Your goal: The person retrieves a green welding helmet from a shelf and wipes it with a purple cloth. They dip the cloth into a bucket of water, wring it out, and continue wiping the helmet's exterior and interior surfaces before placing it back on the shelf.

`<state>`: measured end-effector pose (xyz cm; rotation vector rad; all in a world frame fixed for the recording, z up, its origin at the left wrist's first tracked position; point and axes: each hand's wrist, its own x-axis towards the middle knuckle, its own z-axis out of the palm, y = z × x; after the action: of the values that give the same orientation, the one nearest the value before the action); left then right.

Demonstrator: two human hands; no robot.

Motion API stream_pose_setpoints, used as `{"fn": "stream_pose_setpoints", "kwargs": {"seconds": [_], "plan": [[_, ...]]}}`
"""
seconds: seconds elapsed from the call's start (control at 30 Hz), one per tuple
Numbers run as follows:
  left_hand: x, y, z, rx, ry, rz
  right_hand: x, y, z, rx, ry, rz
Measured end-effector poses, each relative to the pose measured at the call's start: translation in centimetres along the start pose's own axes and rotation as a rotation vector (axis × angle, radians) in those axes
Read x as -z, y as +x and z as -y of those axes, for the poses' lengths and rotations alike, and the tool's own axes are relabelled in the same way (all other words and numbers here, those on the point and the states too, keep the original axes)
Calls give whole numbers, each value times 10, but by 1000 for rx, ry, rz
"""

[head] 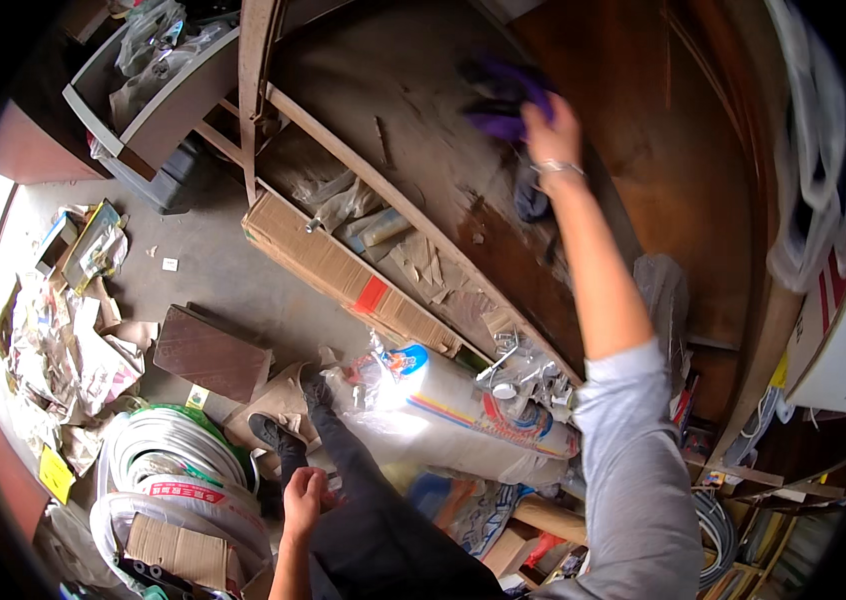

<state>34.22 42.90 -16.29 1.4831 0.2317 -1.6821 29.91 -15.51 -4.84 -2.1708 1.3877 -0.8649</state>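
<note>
My right hand (554, 135) is closed on a purple and dark cloth (502, 97), stretched out over a dusty wooden shelf board (423, 112). Beneath the wrist, a dark blue piece of cloth (530, 196) rests on the board; whether it belongs to the held cloth cannot be told. A reddish-brown stained patch (490, 232) marks the board nearby. Low in the view, my left hand (303, 496) hangs in front of my dark trousers with its fingers curled, and nothing can be made out in it.
Below the board, a lower shelf holds plastic bags (344, 202) and paper scraps. A long cardboard box (340, 274) lies along it. Plastic-wrapped white rolls (453, 412) lie beside my legs. Coiled white pipe (168, 450), a brown board (209, 352) and crumpled paper (55, 360) cover parts of the floor.
</note>
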Motion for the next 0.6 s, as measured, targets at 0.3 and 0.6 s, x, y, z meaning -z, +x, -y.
{"fn": "stream_pose_setpoints", "kwargs": {"seconds": [0.3, 0.6], "plan": [[47, 20, 38, -62, -54, -212, 233, -66, -221, -764, -1180, 13], [33, 27, 42, -61, -133, -240, -12, 54, -71, 86, -790, -254]]}}
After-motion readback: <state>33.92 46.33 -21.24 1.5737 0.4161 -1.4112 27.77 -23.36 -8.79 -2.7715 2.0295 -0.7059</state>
